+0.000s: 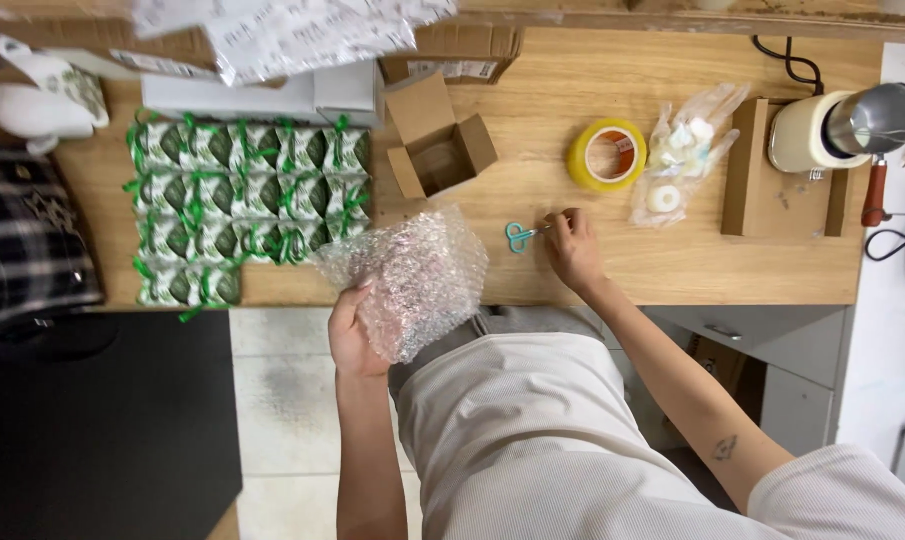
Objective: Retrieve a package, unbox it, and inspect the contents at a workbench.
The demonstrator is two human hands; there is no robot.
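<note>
scissors (521, 236) blades tucked under the right hand (572, 250), left hand (355, 335) fingers lost behind the bubble wrap (412, 278), top papers (292, 30) blurry and cropped, bag (687, 150) contents too small to tell, plaid cloth (22, 240) cut off at left

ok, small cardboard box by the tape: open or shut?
Open. The small cardboard box has its flaps spread outward and its dark interior shows; contents cannot be told.

Wooden table (672, 265) with green-ribboned packets (242, 200), open cardboard box (437, 150), yellow tape roll (606, 154), teal scissors (520, 236), plastic bag (684, 150).
</note>
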